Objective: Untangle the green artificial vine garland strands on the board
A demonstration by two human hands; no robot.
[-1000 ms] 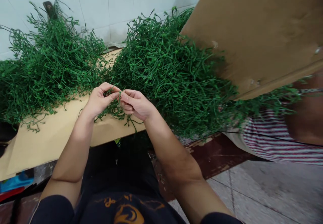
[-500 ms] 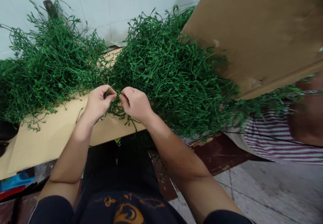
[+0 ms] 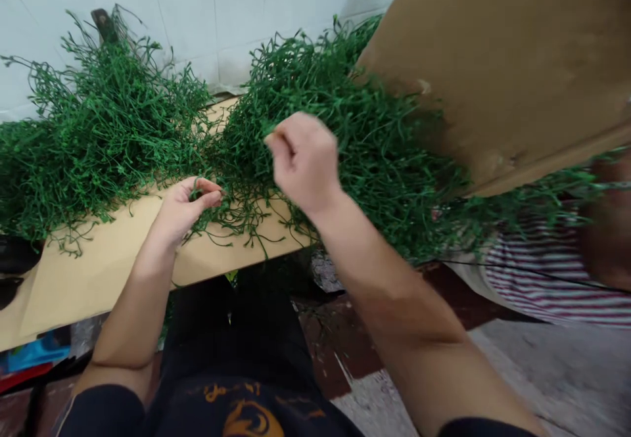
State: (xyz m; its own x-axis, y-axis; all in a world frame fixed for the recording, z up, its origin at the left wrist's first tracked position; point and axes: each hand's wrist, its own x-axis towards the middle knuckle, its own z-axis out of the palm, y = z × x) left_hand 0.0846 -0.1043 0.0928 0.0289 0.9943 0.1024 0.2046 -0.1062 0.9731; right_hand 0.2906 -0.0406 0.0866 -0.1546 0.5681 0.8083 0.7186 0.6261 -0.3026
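My left hand (image 3: 185, 207) is over the cardboard sheet, its thumb and fingers pinched on a thin green plastic stem (image 3: 196, 187). Slightly smeared by motion, my right hand (image 3: 308, 161) is raised in front of the larger heap of green plastic stems (image 3: 384, 161), with its fingers curled together. What those fingers hold, if anything, I cannot make out. Loose stems (image 3: 254, 223) lie between and below the hands on the cardboard (image 3: 98, 276). A second heap of green stems (image 3: 108, 121) spreads to the left.
A large cardboard panel (image 3: 507, 75) slants over the right side of the heap. White tiles (image 3: 187, 10) line the wall behind. Another person's striped garment (image 3: 537, 279) shows at right. Blue and red items (image 3: 37, 355) lie at lower left, below the cardboard's edge.
My right hand has moved up and to the right, away from my left hand. My left hand has shifted slightly down and left, still pinched.
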